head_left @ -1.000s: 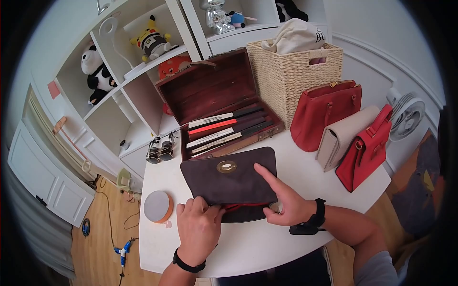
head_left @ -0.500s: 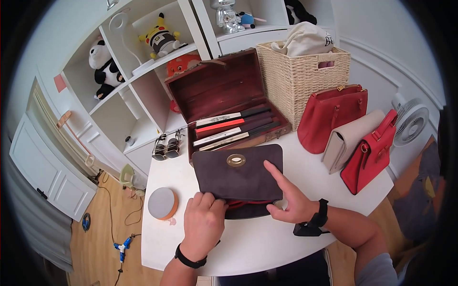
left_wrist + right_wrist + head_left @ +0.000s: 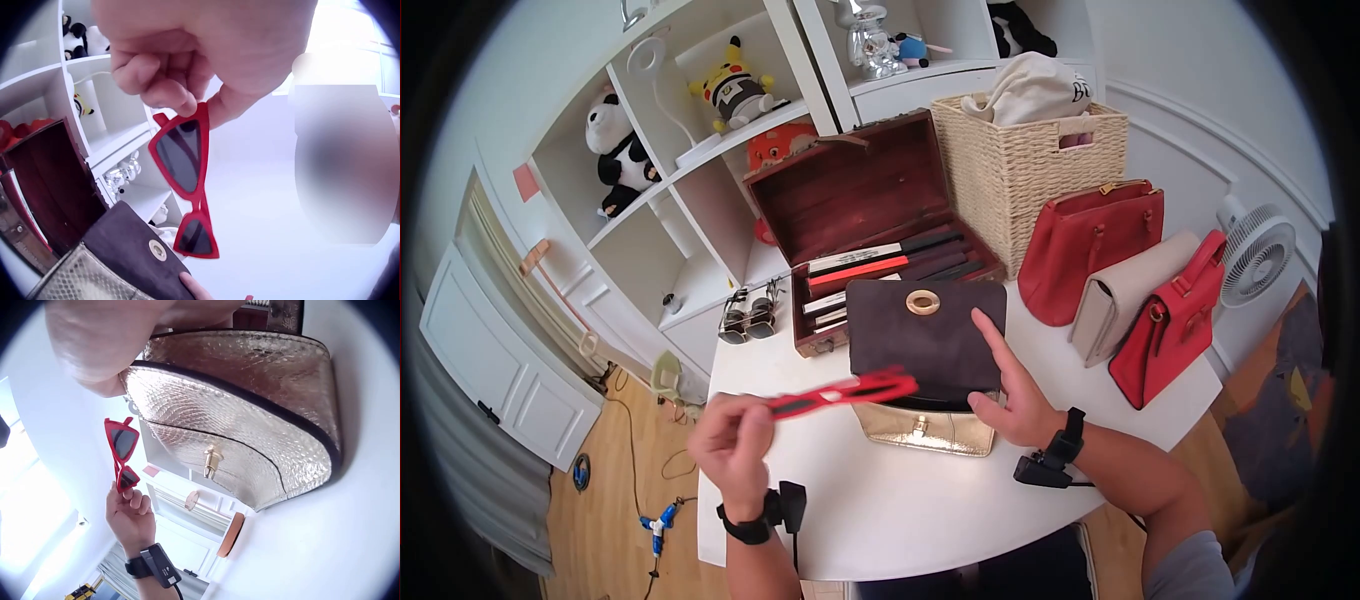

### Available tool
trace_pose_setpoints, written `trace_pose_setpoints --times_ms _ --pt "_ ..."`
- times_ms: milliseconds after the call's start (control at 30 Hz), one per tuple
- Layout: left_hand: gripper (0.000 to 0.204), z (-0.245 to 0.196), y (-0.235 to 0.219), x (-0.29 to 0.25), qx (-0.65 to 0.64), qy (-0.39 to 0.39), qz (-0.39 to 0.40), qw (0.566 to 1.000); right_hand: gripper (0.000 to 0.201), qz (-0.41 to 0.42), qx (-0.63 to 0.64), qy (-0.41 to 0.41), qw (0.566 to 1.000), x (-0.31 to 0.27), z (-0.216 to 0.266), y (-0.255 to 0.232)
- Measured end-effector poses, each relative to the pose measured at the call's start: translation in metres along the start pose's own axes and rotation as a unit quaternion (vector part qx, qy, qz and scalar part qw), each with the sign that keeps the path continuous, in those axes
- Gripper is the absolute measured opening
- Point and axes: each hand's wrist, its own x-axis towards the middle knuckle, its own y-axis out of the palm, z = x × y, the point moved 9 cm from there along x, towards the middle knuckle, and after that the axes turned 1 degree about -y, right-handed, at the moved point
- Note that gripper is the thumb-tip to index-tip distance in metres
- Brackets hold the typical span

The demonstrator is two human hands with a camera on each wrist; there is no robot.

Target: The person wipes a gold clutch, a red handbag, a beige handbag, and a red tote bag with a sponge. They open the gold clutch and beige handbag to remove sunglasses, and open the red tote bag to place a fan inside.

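Observation:
My left hand [image 3: 733,450] pinches a pair of red cat-eye sunglasses [image 3: 180,155] by one end, raised over the white table in front of the handbag. Both dark lenses face the left wrist camera. Upright on the table stands the gold handbag [image 3: 900,428], its textured metallic front bearing a small turn-lock post [image 3: 213,461]. Its dark-lined flap [image 3: 925,350], with an oval gold eyelet [image 3: 922,302], is lifted back. My right hand [image 3: 1022,405] holds the bag's right side, thumb at the opening and index finger along the flap; its other fingers are hidden.
Behind the bag an open brown case [image 3: 850,190] holds several slim boxes. Dark sunglasses [image 3: 750,315] lie left of it. A wicker basket [image 3: 1020,180], a red handbag [image 3: 1085,255], a beige clutch [image 3: 1125,300] and another red bag [image 3: 1165,335] line the right. An orange-sided round box [image 3: 232,535] shows at left.
My left hand has come out of the handbag and moved left with the red sunglasses. The gold front now shows. My right hand has stayed at the bag's right side.

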Motion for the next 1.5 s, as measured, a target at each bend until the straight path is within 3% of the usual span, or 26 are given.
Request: trace_pose_setpoints --times_ms 67,167,200,267,300,367,567,633,667,733,833,1067,1167,1333,1500 --pt "0.007 0.012 -0.021 0.007 -0.032 -0.003 -0.074 0.997 0.089 0.001 0.000 -0.002 1.000 0.000 0.001 0.000" --pt "0.012 0.023 -0.038 0.013 0.068 0.031 -0.200 0.977 0.089 0.001 -0.004 -0.003 1.000 -0.001 0.002 0.001" --pt "0.012 0.033 -0.041 0.014 0.070 0.032 -0.201 0.977 0.089 0.000 -0.011 -0.004 1.000 -0.001 0.002 0.000" --pt "0.012 0.036 -0.030 0.016 0.312 0.148 -0.156 0.925 0.088 -0.001 0.015 0.008 1.000 -0.001 -0.004 0.002" --pt "0.012 0.049 -0.033 0.016 0.313 0.148 -0.157 0.925 0.088 -0.002 0.040 0.021 0.999 -0.002 -0.007 0.002" --pt "0.011 0.068 -0.019 0.014 0.409 0.181 -0.085 0.890 0.088 -0.001 0.037 0.019 0.999 -0.002 -0.004 0.002" --pt "0.008 0.102 0.000 0.011 0.451 0.107 -0.007 0.886 0.087 0.001 0.058 0.025 0.998 -0.002 -0.008 0.002" --pt "0.011 0.110 0.003 0.010 0.497 0.052 0.016 0.866 0.087 0.004 0.053 0.021 0.998 -0.002 -0.006 0.002" --pt "0.011 0.109 0.004 0.010 0.497 0.052 0.017 0.866 0.087 0.004 0.047 0.020 0.999 -0.002 -0.004 0.001" --pt "0.015 0.122 0.001 0.010 0.536 -0.018 0.038 0.843 0.087 0.004 0.042 0.019 0.999 -0.002 -0.004 0.002" --pt "0.018 0.129 -0.007 0.010 0.516 -0.067 0.022 0.854 0.087 0.004 0.031 0.016 0.999 -0.002 -0.004 0.001" --pt "0.016 0.133 -0.008 0.009 0.504 -0.066 0.033 0.860 0.087 -0.001 0.032 0.015 0.999 -0.002 -0.004 0.001" --pt "0.011 0.123 -0.005 0.011 0.523 -0.032 0.024 0.851 0.087 -0.001 0.029 0.017 0.999 -0.002 -0.003 0.001" --pt "0.007 0.105 0.014 0.008 0.601 0.049 0.047 0.796 0.087 0.000 0.046 0.018 0.999 -0.002 -0.006 0.002" --pt "0.004 0.129 0.018 -0.001 0.641 0.029 0.109 0.759 0.087 0.003 0.046 0.023 0.999 -0.002 -0.006 0.002"
